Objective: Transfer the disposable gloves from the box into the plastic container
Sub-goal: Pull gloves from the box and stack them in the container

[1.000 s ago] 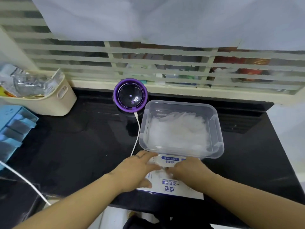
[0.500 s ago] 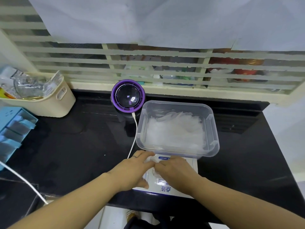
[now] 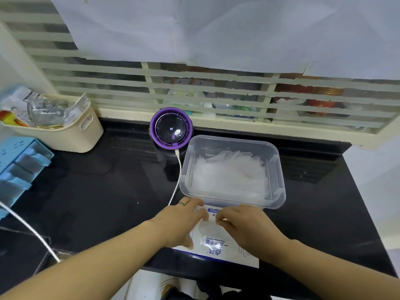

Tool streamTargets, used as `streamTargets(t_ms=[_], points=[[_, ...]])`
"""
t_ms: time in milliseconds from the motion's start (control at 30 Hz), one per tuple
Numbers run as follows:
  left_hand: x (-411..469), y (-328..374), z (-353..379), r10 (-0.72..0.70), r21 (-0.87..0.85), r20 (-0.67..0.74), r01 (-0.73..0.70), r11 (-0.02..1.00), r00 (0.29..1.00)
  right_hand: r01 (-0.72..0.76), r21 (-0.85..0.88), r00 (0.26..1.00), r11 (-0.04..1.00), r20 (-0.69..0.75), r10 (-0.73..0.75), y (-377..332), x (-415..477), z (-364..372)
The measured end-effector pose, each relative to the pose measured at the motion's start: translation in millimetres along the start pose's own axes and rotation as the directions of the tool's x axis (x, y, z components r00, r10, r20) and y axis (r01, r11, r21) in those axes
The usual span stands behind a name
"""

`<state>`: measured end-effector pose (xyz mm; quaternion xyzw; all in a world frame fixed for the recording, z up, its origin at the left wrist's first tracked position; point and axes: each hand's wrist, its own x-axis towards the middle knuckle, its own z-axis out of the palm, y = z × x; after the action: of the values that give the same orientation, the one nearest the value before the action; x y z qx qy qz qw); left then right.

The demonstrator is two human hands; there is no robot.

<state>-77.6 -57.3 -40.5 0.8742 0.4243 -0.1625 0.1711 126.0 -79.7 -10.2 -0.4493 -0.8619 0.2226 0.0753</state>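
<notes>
A clear plastic container (image 3: 279,169) stands on the black counter, with a heap of thin translucent gloves (image 3: 229,176) inside it. Directly in front of it, at the counter's front edge, lies the flat white box (image 3: 216,252) with blue print. My left hand (image 3: 179,221) rests flat on the box's left side, fingers straight, thumb at its near corner. My right hand (image 3: 249,226) is over the box's right side, its curled fingertips pinching a crumpled clear glove (image 3: 207,229) at the box's opening.
A round purple device (image 3: 171,128) stands behind the container's left corner, and its white cable (image 3: 176,180) runs down along the container's left wall. A cream basket (image 3: 65,131) and a blue organiser (image 3: 19,165) are at the left. A window grille lines the back.
My right hand has slid back from the box's far end to its opening and now pinches glove film there. My left hand stays on the box.
</notes>
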Motion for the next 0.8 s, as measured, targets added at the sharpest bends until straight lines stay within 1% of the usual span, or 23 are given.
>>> streamTargets(t_ms=[67,133,200,267,367,467,500,567,667,733,800], points=[[-1,0,0,-0.007,-0.015,0.002,0.007,1.000,1.000,-0.053,0.071,0.998,0.996,-0.032,0.056,-2,0,0],[-2,0,0,-0.011,-0.036,-0.004,0.011,0.999,1.000,-0.099,0.120,0.994,0.988,-0.034,0.104,-1,-1,1],[-3,-1,1,-0.012,-0.048,-0.015,0.012,0.999,1.000,-0.105,0.133,0.994,0.986,-0.020,0.109,2,-1,1],[-2,-1,2,-0.014,-0.041,-0.013,0.014,0.999,1.000,-0.104,0.162,0.993,0.981,-0.043,0.112,2,-2,-3],[0,-1,1,-0.032,-0.049,0.005,0.032,0.998,0.999,-0.038,0.237,0.977,0.971,-0.193,0.085,4,3,-10],[-1,1,-4,-0.051,-0.099,0.017,0.052,0.994,0.999,-0.027,0.270,0.959,0.962,-0.263,0.101,8,8,-20],[-3,2,-5,-0.054,-0.092,0.016,0.056,0.994,0.998,-0.012,0.280,0.950,0.960,-0.297,0.098,8,9,-24],[-4,4,-7,-0.052,-0.030,0.020,0.053,0.998,0.998,0.037,0.319,0.913,0.947,-0.395,0.097,6,11,-35],[-3,4,-7,-0.021,0.029,0.042,0.020,0.999,0.999,0.143,0.325,0.817,0.935,-0.571,0.074,0,20,-65],[-4,4,-12,-0.020,-0.019,0.083,0.021,1.000,0.996,0.197,0.290,0.778,0.936,-0.628,0.031,-2,28,-90],[-8,2,-26,-0.027,-0.175,0.124,0.049,0.983,0.992,0.218,0.217,0.767,0.952,-0.641,-0.030,-1,34,-110]])
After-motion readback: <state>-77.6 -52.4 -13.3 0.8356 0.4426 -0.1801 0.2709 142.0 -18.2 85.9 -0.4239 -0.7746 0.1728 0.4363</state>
